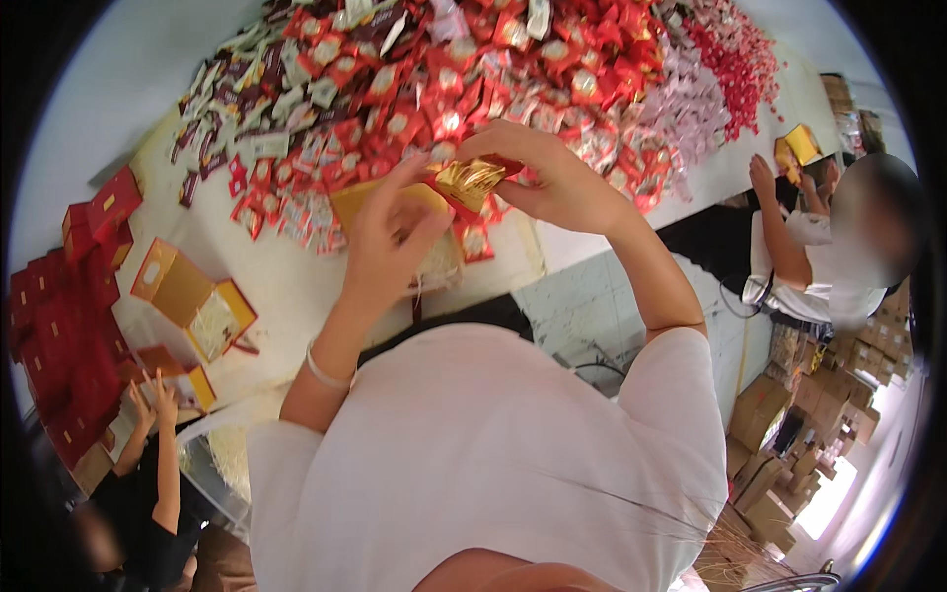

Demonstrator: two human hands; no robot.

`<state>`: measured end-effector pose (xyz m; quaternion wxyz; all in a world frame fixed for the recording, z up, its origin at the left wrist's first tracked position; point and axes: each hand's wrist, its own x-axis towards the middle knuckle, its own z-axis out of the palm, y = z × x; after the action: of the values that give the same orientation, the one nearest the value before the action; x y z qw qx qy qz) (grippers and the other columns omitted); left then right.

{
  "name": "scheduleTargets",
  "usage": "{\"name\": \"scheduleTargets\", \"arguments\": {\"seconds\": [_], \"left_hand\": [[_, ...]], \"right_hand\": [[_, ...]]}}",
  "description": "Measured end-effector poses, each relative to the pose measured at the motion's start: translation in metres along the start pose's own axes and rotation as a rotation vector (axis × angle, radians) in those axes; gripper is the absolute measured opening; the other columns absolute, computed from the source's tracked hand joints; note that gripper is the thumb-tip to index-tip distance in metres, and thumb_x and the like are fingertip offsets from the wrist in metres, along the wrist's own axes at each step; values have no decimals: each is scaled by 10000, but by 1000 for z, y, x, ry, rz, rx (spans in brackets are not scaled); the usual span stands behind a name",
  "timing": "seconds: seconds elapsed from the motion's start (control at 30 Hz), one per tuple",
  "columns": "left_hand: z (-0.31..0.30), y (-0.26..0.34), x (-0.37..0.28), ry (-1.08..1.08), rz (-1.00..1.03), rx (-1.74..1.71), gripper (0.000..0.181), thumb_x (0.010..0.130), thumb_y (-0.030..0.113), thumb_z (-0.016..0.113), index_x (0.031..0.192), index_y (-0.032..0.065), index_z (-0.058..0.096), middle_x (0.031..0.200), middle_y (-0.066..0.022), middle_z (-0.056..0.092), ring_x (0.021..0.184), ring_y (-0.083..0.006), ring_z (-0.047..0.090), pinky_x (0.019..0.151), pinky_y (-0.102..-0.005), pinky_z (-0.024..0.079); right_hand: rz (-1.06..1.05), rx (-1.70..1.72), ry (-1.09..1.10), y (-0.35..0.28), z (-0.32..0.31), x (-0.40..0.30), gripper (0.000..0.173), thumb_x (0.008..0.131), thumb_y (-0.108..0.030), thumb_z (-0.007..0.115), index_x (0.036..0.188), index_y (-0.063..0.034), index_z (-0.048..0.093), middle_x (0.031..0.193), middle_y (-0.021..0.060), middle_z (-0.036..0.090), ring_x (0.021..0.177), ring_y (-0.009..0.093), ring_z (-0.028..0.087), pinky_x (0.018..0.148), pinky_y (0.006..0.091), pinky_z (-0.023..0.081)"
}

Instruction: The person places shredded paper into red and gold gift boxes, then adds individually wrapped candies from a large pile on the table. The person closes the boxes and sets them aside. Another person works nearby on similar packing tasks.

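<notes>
My right hand grips a shiny gold and red wrapped packet between thumb and fingers. Just left of it, my left hand has its thumb and fingers apart, with nothing seen held in them. Beneath the left hand is an open box with a yellow lining, close to the table's front edge. Pale shredded filler shows at its right side. My left hand hides much of the box. Beyond both hands spreads a large heap of wrapped sweets, mostly red.
To the left stand stacked red boxes and an open box with filler. A co-worker's hands are at another box, lower left. At right, a second co-worker handles a yellow box. Cardboard cartons are piled behind.
</notes>
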<state>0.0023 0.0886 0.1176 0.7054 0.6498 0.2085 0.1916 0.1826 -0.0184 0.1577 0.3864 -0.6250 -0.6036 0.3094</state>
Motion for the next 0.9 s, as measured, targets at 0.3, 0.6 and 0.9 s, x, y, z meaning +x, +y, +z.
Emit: {"name": "scheduleTargets", "arguments": {"seconds": [0.3,0.6,0.9], "left_hand": [[-14,-104,-63,123,-89,112,310,762,16,628,1048,10,507,921,-92,602,803,-146,594,688,-270,493],[-32,-162,-45,-9,368,1049,301,681,196,673,964,114,613,934,-16,600,863,-199,521,776,-350,344],[-37,-163,-50,287,398,961,356,690,192,691,1012,96,571,946,-67,515,885,-219,493,775,-366,363]], "right_hand": [[425,708,471,51,165,-53,322,748,21,614,1064,13,554,972,83,568,937,152,525,798,291,444],[189,-389,521,113,217,-46,237,639,-23,650,870,-29,596,871,107,560,815,272,511,726,385,403],[446,-440,835,116,239,-42,425,675,-116,685,1043,-36,490,1001,137,511,875,314,516,780,399,411]]}}
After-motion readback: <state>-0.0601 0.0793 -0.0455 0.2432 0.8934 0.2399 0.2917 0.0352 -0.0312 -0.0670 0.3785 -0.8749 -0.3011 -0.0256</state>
